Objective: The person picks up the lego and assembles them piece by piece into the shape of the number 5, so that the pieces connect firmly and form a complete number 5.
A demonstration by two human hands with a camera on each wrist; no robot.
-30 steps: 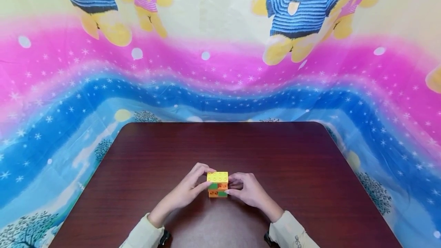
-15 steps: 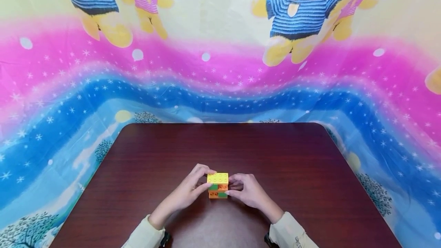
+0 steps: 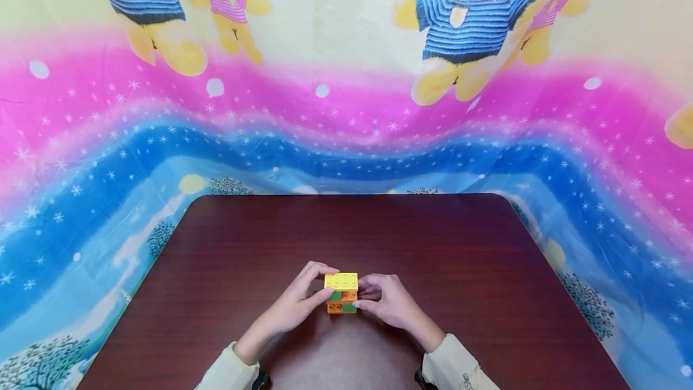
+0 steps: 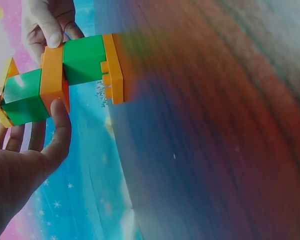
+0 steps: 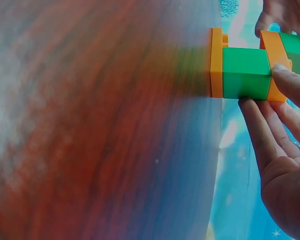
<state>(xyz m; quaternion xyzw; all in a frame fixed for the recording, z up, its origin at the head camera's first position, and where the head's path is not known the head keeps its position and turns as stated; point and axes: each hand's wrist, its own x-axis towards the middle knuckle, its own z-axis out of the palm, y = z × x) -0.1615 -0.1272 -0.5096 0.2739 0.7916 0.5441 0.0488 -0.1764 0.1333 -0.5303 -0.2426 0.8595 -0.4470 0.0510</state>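
Note:
A stack of toy building bricks (image 3: 342, 295) stands upright on the table between both hands. Its top is a yellow studded brick (image 3: 341, 281); below it, two green bricks (image 4: 83, 59) alternate with thin orange ones (image 5: 216, 62). The green bricks are offset to opposite sides, leaving orange studs bare beside them. My left hand (image 3: 295, 297) grips the upper left part, thumb in front and fingers behind. From the right, my right hand (image 3: 391, 301) holds the stack lower down, its thumb at the middle orange brick (image 5: 275, 55) and fingertips at the lower green brick (image 5: 245, 75).
The dark red-brown wooden table (image 3: 433, 239) has rounded far corners. Behind and beside it hangs a cloth (image 3: 346, 119) printed with bears and snowflakes. Pale sleeves (image 3: 230, 369) and dark wrist straps (image 3: 261, 380) show at the near edge.

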